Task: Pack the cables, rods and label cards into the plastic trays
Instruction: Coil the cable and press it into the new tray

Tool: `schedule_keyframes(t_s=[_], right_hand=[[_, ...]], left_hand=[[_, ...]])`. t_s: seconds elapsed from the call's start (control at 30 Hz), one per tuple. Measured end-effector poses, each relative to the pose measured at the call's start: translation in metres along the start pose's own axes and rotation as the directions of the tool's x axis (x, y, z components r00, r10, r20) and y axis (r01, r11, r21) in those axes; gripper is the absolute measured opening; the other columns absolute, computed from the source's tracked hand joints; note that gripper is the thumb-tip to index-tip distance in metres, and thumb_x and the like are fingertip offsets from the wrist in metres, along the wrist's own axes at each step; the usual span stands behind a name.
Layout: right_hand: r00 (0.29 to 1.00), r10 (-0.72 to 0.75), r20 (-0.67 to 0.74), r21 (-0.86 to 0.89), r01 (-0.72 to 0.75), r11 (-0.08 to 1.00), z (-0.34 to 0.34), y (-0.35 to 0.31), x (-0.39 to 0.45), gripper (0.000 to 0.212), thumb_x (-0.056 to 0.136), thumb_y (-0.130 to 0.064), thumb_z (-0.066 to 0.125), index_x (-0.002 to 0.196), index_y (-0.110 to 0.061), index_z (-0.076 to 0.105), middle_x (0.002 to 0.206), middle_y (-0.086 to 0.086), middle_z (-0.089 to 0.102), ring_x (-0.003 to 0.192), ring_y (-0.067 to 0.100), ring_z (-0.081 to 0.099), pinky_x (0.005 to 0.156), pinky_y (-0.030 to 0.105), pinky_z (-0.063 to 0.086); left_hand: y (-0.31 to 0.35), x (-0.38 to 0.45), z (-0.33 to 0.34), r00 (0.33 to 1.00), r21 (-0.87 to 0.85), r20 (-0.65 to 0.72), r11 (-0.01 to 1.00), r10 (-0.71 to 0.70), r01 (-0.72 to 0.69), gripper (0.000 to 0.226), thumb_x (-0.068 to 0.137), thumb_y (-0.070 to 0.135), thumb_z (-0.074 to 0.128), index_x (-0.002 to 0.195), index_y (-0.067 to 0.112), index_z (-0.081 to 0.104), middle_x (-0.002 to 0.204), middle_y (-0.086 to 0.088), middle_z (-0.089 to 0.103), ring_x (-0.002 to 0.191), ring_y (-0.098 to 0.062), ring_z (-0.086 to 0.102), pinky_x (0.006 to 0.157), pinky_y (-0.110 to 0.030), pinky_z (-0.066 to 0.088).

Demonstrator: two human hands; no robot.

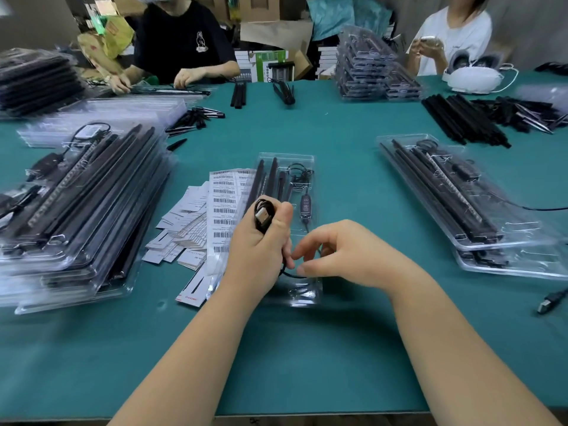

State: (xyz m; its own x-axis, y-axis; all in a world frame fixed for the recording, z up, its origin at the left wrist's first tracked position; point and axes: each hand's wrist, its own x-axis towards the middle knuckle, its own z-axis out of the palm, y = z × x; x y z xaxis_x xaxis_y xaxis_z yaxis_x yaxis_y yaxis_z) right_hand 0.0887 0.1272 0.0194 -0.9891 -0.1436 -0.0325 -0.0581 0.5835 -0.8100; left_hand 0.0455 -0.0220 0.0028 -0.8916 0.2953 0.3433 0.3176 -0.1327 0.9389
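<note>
Black cable [263, 217] is coiled up in the left hand [261, 241], fingers wrapped around it with the USB plug poking out the top. Right hand [341, 252] pinches the loose strand just beside it. Both sit over the clear plastic tray [287, 167] of rods [270, 179] on the teal counter [307, 348], label cards [196, 222] piled to its left.
</note>
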Motion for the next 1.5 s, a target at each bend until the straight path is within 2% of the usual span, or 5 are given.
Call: schedule_keyframes(t_s=[0.23,0.63,0.97,1.17,1.5], right_hand=[[0.999,-0.04,0.024,-0.113,0.042,0.993,-0.001,0.003,-0.001,0.024,0.074,-0.028,0.079,0.065,-0.046,0.066,0.08,-0.013,0.059,0.063,-0.01,0.051,0.06,0.005,0.036],[0.994,0.076,-0.08,0.124,-0.066,0.99,-0.004,0.009,0.003,0.017,0.072,-0.017,0.081,0.068,-0.026,0.068,0.048,-0.017,0.055,0.041,-0.001,0.044,0.046,0.009,0.037],[0.982,0.103,-0.158,0.13,-0.083,0.988,-0.009,0.025,0.008,0.012,0.069,-0.028,0.083,0.067,-0.031,0.072,0.046,-0.02,0.047,0.046,-0.001,0.041,0.047,0.008,0.033],[0.964,0.11,-0.242,0.277,-0.04,0.96,-0.002,0.028,0.014,0.012,0.073,-0.024,0.081,0.067,-0.03,0.072,0.057,-0.019,0.06,0.051,-0.006,0.048,0.05,0.005,0.035],[0.918,0.204,-0.34,0.479,-0.018,0.877,0.002,0.033,0.022,0.01,0.082,-0.017,0.073,0.075,-0.024,0.069,0.057,-0.019,0.063,0.045,-0.007,0.047,0.047,0.005,0.035]], left_hand=[[-0.001,0.006,-0.003,0.994,-0.257,-0.1,0.966,-0.047,0.02,0.037,0.091,0.04,0.049,0.071,0.011,0.037,0.054,0.001,0.034,0.044,-0.015,0.038,0.041,-0.028,0.042],[-0.008,0.007,-0.004,0.997,0.045,0.052,0.997,-0.06,0.058,0.024,0.087,0.042,0.054,0.064,0.036,0.051,0.048,0.009,0.039,0.043,-0.011,0.037,0.043,-0.027,0.035],[0.001,0.013,-0.011,0.985,-0.154,-0.049,0.976,-0.163,0.154,0.033,0.093,0.039,0.049,0.063,0.027,0.043,0.052,0.005,0.026,0.041,-0.011,0.021,0.039,-0.017,0.021],[0.001,0.021,-0.008,0.99,0.239,-0.014,0.961,-0.143,0.142,0.02,0.087,0.037,0.06,0.068,0.031,0.061,0.048,0.012,0.041,0.045,-0.01,0.037,0.052,-0.027,0.033],[-0.006,0.042,0.024,0.982,0.832,0.069,0.553,-0.174,0.039,0.045,0.097,0.049,0.041,0.072,0.013,0.052,0.068,-0.001,0.056,0.068,-0.021,0.051,0.057,-0.032,0.034]])
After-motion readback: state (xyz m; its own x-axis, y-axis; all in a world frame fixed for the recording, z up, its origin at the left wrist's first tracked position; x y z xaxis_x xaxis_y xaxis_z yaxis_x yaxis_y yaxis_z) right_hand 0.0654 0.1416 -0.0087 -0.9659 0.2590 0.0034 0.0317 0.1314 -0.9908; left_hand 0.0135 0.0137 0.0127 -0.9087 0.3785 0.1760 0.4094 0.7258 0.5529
